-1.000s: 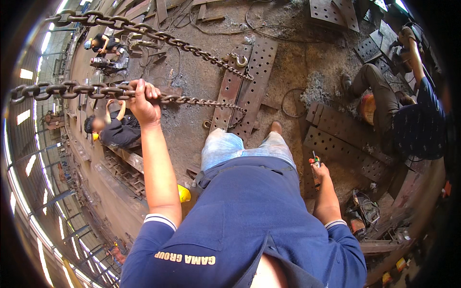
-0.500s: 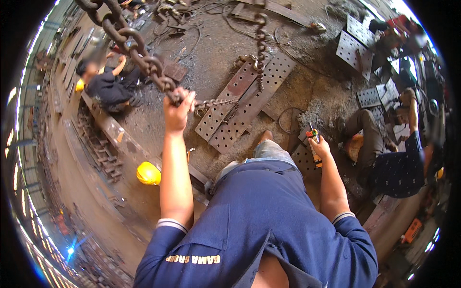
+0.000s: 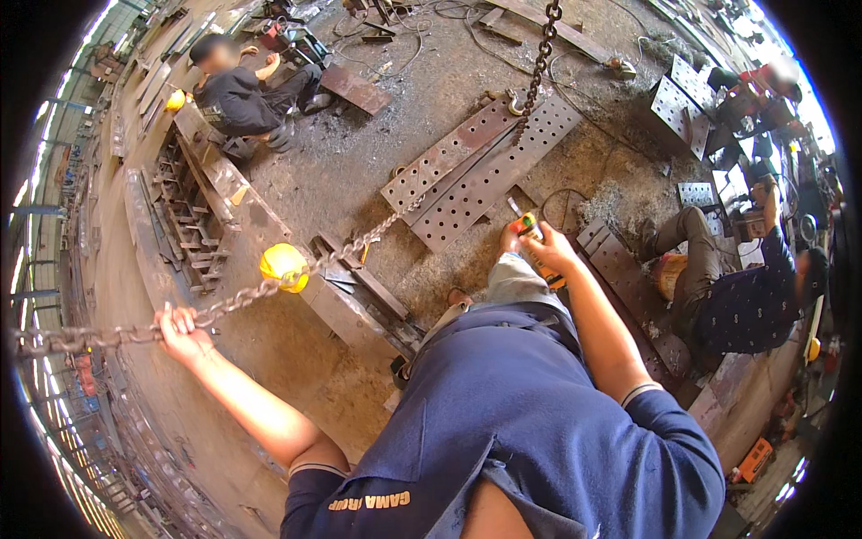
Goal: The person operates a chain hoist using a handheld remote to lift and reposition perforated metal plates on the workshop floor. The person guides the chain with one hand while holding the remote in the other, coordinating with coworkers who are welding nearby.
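My left hand is stretched out to the left, its fingers wrapped round a rusty chain. That chain runs slanting and fairly taut to the near plate of two brown steel plates full of round holes, which lie side by side on the floor. A second chain rises from the far end of the plates, beside a metal hook or shackle. In front of my body, my right hand grips a yellow hand-held remote control with green and red parts at its top. My fingers partly cover it.
A person in dark clothes sits at the far left; another crouches close on my right. A yellow helmet rests on a long steel beam. More perforated plates, cables and scrap lie around.
My left hand has swung left and nearer with the chain, which now stretches low across the left side. My right hand has moved left and slightly up with the remote control.
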Action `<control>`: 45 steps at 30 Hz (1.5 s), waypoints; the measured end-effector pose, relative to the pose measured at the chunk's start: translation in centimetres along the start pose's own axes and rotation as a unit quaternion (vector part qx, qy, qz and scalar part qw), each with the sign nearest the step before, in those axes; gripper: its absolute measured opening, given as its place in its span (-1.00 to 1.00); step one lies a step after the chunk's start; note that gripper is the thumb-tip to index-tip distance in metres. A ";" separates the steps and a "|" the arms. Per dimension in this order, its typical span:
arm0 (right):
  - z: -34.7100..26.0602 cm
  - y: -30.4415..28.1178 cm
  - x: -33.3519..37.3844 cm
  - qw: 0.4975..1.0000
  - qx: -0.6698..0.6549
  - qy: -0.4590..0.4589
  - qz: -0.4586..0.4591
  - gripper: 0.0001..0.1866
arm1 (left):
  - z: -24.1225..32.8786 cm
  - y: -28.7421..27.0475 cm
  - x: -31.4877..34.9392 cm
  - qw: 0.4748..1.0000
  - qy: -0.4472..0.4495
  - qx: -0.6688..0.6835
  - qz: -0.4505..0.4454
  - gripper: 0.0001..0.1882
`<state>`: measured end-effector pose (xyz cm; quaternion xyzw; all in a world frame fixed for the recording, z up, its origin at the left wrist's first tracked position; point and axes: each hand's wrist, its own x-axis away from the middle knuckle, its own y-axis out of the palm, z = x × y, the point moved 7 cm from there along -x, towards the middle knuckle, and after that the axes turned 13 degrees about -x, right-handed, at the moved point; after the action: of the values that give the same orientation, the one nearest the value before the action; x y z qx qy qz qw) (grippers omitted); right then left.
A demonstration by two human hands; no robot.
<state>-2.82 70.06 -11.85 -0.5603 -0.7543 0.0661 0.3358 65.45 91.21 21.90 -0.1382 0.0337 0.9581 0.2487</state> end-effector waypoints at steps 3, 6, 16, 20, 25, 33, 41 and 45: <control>-0.9 2.9 3.0 0.998 0.022 -0.031 -0.052 -0.31 | -1.0 0.3 1.0 0.998 -0.045 0.035 -0.029 -0.68; 0.7 2.7 4.8 0.998 0.033 0.002 -0.045 -0.19 | -2.6 1.4 4.0 0.992 -0.078 0.078 -0.058 -0.66; 7.8 -2.6 5.2 0.999 -0.012 0.047 0.022 0.05 | -0.6 17.2 11.7 0.975 -0.051 -0.167 -0.136 -0.67; 10.4 -4.5 3.7 0.996 -0.019 0.069 0.048 0.03 | -2.9 26.3 12.1 0.969 -0.121 -0.106 -0.187 -0.65; 11.1 -7.7 0.2 0.992 -0.091 0.086 0.004 -0.10 | -7.0 33.2 14.1 0.952 -0.107 -0.143 -0.247 -0.65; 2.3 -10.5 -6.9 0.996 -0.068 0.020 0.056 0.05 | -10.6 30.9 8.7 0.988 -0.112 0.020 -0.107 -0.69; -25.7 1.2 -13.3 0.969 -0.129 -0.179 -0.109 -0.19 | -13.4 22.6 -4.3 0.994 -0.088 -0.058 -0.009 -0.73; -43.3 10.6 -14.8 0.847 -0.384 -0.192 -0.313 -0.55 | -15.1 26.6 -8.4 0.984 0.014 -0.123 -0.132 -0.78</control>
<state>32.94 48.80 9.88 -0.3547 -0.9042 -0.2315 -0.0551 63.30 62.07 9.61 -0.1848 -0.0993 0.9116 0.3535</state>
